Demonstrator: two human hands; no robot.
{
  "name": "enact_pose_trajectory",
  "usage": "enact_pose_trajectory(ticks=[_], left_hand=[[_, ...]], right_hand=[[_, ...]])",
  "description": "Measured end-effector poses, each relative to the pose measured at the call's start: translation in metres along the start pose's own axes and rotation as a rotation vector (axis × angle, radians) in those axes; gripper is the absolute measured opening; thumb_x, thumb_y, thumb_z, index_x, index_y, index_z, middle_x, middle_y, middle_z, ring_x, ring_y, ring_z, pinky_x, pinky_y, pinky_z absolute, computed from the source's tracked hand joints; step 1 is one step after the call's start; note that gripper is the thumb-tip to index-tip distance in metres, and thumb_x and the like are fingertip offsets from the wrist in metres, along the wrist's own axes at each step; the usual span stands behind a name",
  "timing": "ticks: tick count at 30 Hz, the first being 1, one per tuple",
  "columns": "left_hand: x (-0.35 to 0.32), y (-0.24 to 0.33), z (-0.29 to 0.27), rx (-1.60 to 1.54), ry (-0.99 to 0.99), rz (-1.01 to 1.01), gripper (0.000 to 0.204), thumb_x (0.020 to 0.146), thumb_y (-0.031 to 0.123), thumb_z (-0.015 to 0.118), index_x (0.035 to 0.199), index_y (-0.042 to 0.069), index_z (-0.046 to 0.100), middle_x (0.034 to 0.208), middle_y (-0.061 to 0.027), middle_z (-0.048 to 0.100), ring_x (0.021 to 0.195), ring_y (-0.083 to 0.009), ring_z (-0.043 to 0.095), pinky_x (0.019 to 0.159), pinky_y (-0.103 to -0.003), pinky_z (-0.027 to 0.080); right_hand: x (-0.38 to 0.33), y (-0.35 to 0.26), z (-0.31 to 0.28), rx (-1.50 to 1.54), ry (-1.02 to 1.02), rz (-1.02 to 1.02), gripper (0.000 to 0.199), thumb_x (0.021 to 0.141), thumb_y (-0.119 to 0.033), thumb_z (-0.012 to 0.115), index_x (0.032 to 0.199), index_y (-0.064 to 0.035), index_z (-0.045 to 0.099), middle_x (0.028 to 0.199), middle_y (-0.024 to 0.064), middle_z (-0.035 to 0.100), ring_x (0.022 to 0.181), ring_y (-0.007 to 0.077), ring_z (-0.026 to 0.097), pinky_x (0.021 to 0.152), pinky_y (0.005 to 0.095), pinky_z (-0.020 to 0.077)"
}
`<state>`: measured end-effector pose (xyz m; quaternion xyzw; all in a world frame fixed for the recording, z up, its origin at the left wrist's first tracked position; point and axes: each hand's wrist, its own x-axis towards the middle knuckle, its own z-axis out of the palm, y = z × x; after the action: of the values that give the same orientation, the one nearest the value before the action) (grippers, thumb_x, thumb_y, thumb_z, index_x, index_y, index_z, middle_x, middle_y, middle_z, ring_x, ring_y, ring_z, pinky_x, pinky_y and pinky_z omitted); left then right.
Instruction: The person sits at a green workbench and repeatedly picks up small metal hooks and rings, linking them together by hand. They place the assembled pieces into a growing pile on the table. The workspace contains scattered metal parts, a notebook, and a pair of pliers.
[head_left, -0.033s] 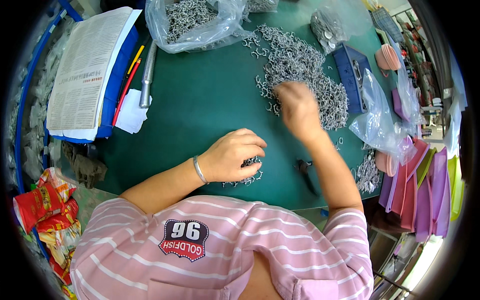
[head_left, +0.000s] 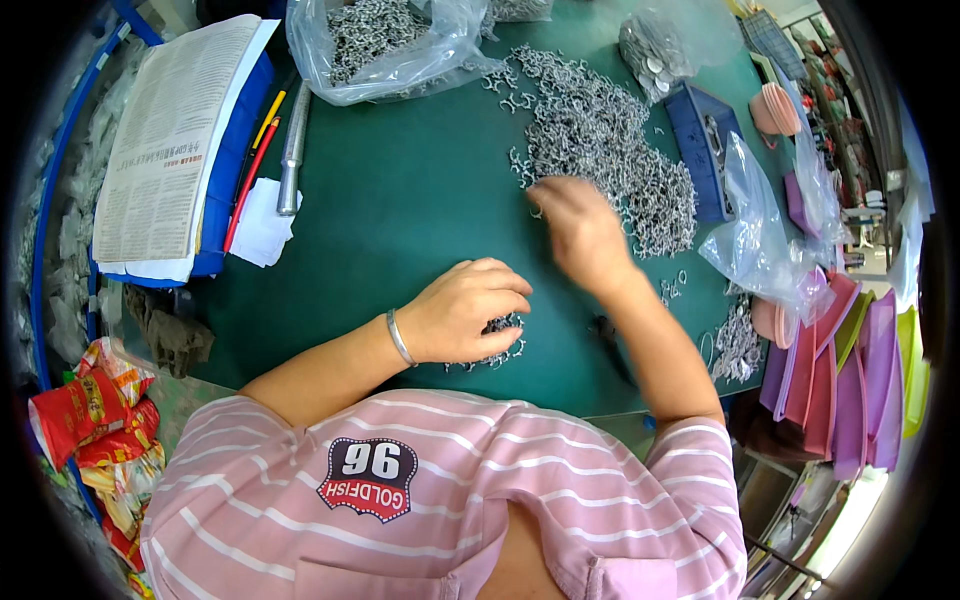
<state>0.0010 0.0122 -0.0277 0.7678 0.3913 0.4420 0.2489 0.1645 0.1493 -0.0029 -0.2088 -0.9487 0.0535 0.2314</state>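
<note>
My left hand [head_left: 465,310] rests on the green table with its fingers curled round small grey metal pieces [head_left: 498,323]; some show between thumb and fingers, others lie beneath the palm. These pieces look curved, with little prongs. My right hand [head_left: 583,235] is at the near left edge of a big heap of similar metal pieces [head_left: 610,125]. Its fingers are drawn together and blurred by motion; what they hold, if anything, I cannot make out. A dark-handled tool [head_left: 608,335] lies partly hidden beside my right forearm.
A clear bag [head_left: 375,45] of metal pieces stands at the back. At left lie a newspaper [head_left: 170,140] on a blue tray, pens [head_left: 254,180] and a metal rod [head_left: 293,155]. A blue bin [head_left: 698,150] and a plastic bag [head_left: 750,240] sit at right.
My right hand has drawn back from the heap, a little to the left and nearer to me. My left hand has kept its place.
</note>
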Motion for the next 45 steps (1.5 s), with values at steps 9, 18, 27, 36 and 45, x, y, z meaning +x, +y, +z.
enact_pose_trajectory(ticks=[9, 18, 27, 36, 45], left_hand=[[0.001, -0.001, -0.004, -0.027, -0.150, -0.074, 0.011, 0.072, 0.011, 0.071, 0.082, 0.007, 0.068, 0.083, -0.0053, 0.066, 0.083, -0.0229, 0.061, 0.075, -0.035, 0.045], [0.004, -0.001, -0.005, -0.127, -0.099, -0.120, 0.011, 0.073, 0.005, 0.070, 0.083, 0.003, 0.067, 0.084, -0.0090, 0.067, 0.079, -0.0234, 0.063, 0.074, -0.033, 0.048], [0.007, 0.006, -0.007, -0.139, 0.052, -0.173, 0.012, 0.074, 0.001, 0.069, 0.086, 0.001, 0.067, 0.084, -0.0080, 0.066, 0.078, -0.0190, 0.063, 0.069, -0.029, 0.049], [0.005, 0.007, -0.005, -0.295, 0.124, -0.433, 0.010, 0.076, -0.002, 0.070, 0.085, 0.000, 0.067, 0.083, -0.0078, 0.065, 0.069, -0.0122, 0.062, 0.063, -0.022, 0.051], [0.003, 0.006, -0.002, -0.397, 0.190, -0.493, 0.017, 0.079, -0.004, 0.067, 0.095, -0.002, 0.062, 0.087, -0.0073, 0.067, 0.078, -0.0118, 0.065, 0.069, -0.023, 0.053]], right_hand=[[-0.055, -0.026, -0.001, 0.129, 0.080, 0.310, 0.035, 0.070, 0.013, 0.052, 0.100, -0.0002, 0.064, 0.103, 0.0149, 0.062, 0.095, 0.0343, 0.059, 0.084, 0.0383, 0.0488], [-0.075, -0.038, -0.008, 0.211, 0.171, 0.560, 0.019, 0.074, -0.003, 0.069, 0.092, -0.0015, 0.066, 0.090, 0.0129, 0.062, 0.084, 0.0304, 0.058, 0.075, 0.0372, 0.0479], [-0.073, -0.059, -0.005, 0.322, 0.208, 0.628, 0.017, 0.079, 0.000, 0.065, 0.096, -0.0009, 0.064, 0.086, 0.0120, 0.063, 0.076, 0.0266, 0.061, 0.068, 0.0330, 0.0492], [-0.065, -0.074, -0.003, 0.366, 0.240, 0.609, 0.015, 0.082, -0.008, 0.067, 0.094, 0.0004, 0.063, 0.088, 0.0121, 0.064, 0.079, 0.0266, 0.062, 0.070, 0.0340, 0.0497], [-0.058, -0.066, 0.009, 0.267, 0.197, 0.485, 0.015, 0.077, -0.001, 0.068, 0.091, -0.0018, 0.063, 0.087, 0.0104, 0.060, 0.078, 0.0275, 0.059, 0.068, 0.0359, 0.0478]])
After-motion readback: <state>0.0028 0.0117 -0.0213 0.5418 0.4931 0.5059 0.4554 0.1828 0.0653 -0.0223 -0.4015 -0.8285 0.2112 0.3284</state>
